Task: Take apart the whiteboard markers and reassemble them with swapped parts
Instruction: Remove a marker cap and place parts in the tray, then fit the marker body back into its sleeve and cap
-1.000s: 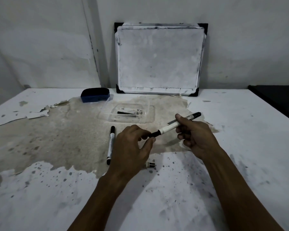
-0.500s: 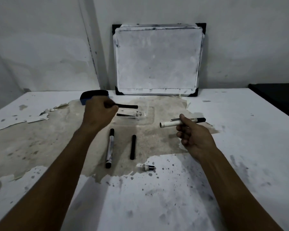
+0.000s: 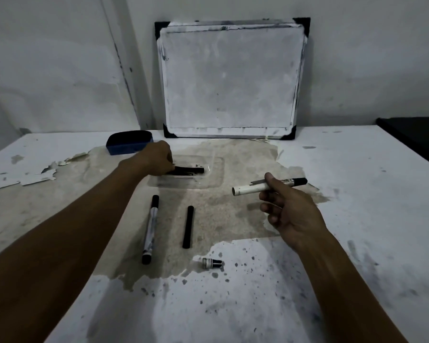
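Note:
My right hand (image 3: 286,209) holds a white marker barrel (image 3: 251,189) with a black end cap, its open end pointing left. My left hand (image 3: 156,158) reaches over a clear plastic tray (image 3: 214,178) and pinches a black ink stick (image 3: 188,169) that lies at tray level. A whole marker (image 3: 150,229) lies on the table below the tray. Beside it rests a loose black ink stick (image 3: 188,227). A small nib piece (image 3: 212,263) sits nearer to me.
A small whiteboard (image 3: 230,78) leans against the back wall. A blue eraser (image 3: 129,142) sits left of the tray. The white table (image 3: 357,219) has a worn brown patch in the middle. A dark surface (image 3: 416,134) adjoins the table's far right.
My left hand pulled the black ink stick out of the barrel, carried it up and left, and has lowered it into the tray. The right hand keeps the emptied barrel nearly still.

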`<state>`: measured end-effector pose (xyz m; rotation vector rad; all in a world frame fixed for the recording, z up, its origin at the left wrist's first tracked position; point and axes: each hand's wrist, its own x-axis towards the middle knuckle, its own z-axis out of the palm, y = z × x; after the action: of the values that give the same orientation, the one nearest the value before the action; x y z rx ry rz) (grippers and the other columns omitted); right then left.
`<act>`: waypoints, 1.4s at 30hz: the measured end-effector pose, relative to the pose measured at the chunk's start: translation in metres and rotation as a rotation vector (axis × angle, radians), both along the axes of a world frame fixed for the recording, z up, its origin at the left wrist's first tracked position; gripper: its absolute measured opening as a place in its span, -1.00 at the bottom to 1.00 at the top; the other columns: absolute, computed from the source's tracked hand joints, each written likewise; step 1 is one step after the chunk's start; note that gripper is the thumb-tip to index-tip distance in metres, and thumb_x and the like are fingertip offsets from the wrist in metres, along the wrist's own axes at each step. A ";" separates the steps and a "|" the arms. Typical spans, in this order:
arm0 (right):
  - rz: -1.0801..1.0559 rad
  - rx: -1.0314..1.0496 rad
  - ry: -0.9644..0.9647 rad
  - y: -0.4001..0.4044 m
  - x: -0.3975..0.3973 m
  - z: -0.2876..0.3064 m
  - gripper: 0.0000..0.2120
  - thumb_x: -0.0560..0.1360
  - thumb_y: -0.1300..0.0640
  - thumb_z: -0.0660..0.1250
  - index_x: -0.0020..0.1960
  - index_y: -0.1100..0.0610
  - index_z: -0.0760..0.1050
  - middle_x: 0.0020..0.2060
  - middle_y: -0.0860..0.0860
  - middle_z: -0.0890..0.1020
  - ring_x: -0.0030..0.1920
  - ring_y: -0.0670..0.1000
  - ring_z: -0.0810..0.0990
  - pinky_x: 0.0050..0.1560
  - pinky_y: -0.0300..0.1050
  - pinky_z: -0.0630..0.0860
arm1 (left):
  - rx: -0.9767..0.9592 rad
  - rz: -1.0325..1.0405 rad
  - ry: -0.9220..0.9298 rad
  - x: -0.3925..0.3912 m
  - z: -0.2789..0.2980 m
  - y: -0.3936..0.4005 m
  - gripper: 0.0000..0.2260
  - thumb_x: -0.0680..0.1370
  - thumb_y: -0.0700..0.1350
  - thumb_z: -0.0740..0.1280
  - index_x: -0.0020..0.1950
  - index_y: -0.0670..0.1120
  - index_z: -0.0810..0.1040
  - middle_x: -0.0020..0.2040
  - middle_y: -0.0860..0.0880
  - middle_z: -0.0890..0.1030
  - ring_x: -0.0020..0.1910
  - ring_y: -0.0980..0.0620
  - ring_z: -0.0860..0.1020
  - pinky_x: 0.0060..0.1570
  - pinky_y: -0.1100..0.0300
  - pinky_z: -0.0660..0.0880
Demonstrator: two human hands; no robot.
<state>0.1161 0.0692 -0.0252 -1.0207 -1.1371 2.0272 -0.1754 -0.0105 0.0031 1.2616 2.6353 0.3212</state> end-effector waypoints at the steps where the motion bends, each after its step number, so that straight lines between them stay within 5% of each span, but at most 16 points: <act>1: 0.003 0.000 -0.004 0.000 0.000 0.000 -0.82 0.44 0.01 0.45 -0.25 0.10 0.67 -0.44 0.01 0.63 -0.52 -0.07 0.52 -0.57 -0.27 0.29 | 0.013 -0.004 0.019 0.000 0.002 0.000 -0.69 0.50 -0.15 0.39 0.16 -0.31 0.58 0.15 -0.26 0.61 0.12 -0.18 0.56 0.01 0.15 0.47; 5: 0.015 0.005 -0.017 -0.001 0.000 0.003 -0.83 0.44 0.01 0.45 -0.21 0.11 0.65 -0.44 0.00 0.63 -0.54 -0.08 0.53 -0.59 -0.27 0.29 | 0.244 0.012 0.056 0.019 0.016 -0.008 -0.65 0.51 -0.06 0.39 0.21 -0.22 0.54 0.10 -0.20 0.60 -0.03 -0.07 0.54 -0.04 0.17 0.43; 9: 0.022 0.014 -0.029 -0.004 0.000 0.005 -0.82 0.44 0.01 0.45 -0.16 0.13 0.64 -0.44 0.01 0.63 -0.56 -0.07 0.53 -0.60 -0.28 0.28 | 0.488 0.080 0.044 0.077 0.025 -0.039 -0.77 0.49 -0.03 0.41 -0.13 -0.21 0.64 -0.26 -0.08 0.61 -0.30 0.06 0.53 -0.33 0.24 0.39; 13: 0.044 0.030 -0.051 -0.008 0.000 0.006 -0.79 0.45 0.01 0.45 -0.30 0.10 0.67 -0.45 0.00 0.63 -0.56 -0.07 0.55 -0.56 -0.25 0.26 | 0.194 0.191 -0.063 0.127 0.002 -0.063 -0.67 0.39 0.15 0.46 -0.25 -0.12 0.53 -0.28 -0.07 0.58 -0.28 -0.03 0.58 -0.25 0.14 0.53; 16: 0.050 0.052 -0.062 -0.012 -0.001 0.007 -0.68 0.46 0.02 0.44 -0.44 0.07 0.68 -0.44 0.00 0.63 -0.54 -0.07 0.54 -0.53 -0.24 0.26 | 0.060 0.248 -0.046 0.145 -0.012 -0.063 -0.60 0.33 0.17 0.49 -0.27 -0.04 0.35 -0.28 -0.02 0.46 -0.31 0.01 0.47 -0.35 0.15 0.38; 22: 0.027 0.020 -0.068 -0.015 0.003 0.007 -0.82 0.42 0.01 0.47 -0.17 0.14 0.63 -0.42 0.02 0.65 -0.54 -0.05 0.55 -0.56 -0.25 0.28 | 0.068 0.269 -0.117 0.133 -0.020 -0.062 -0.71 0.34 0.06 0.50 -0.23 -0.12 0.52 -0.22 -0.12 0.60 -0.22 -0.08 0.58 -0.19 0.03 0.59; 26: 0.038 -0.063 0.003 -0.014 0.005 0.006 -0.78 0.43 0.01 0.46 -0.33 0.09 0.69 -0.45 0.00 0.62 -0.53 -0.07 0.50 -0.59 -0.27 0.26 | 0.523 0.217 -0.514 0.139 -0.013 -0.069 -0.86 0.44 -0.09 0.46 -0.21 -0.17 0.67 -0.39 -0.03 0.66 -0.43 0.11 0.55 -0.48 0.27 0.41; 30: 0.052 -0.216 0.106 -0.013 0.005 0.007 -0.82 0.43 0.01 0.45 -0.26 0.09 0.70 -0.44 0.00 0.60 -0.52 -0.09 0.48 -0.64 -0.32 0.24 | 1.107 0.202 -1.060 0.148 -0.004 -0.071 -0.91 0.48 -0.19 0.39 -0.10 -0.21 0.64 -0.28 -0.08 0.70 -0.40 0.04 0.52 -0.47 0.23 0.40; 42: 0.060 -0.271 0.106 -0.017 -0.001 0.005 -0.78 0.41 0.00 0.47 -0.34 0.08 0.71 -0.43 0.00 0.62 -0.52 -0.10 0.51 -0.62 -0.34 0.23 | 1.295 0.166 -1.068 0.159 -0.015 -0.055 -0.88 0.48 -0.27 0.39 -0.03 -0.30 0.61 -0.26 -0.10 0.68 -0.40 0.00 0.52 -0.43 0.20 0.42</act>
<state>0.1155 0.0520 -0.0205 -1.0031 -0.8640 2.3002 -0.0164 -0.0653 -0.0115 0.6162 1.4106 2.1749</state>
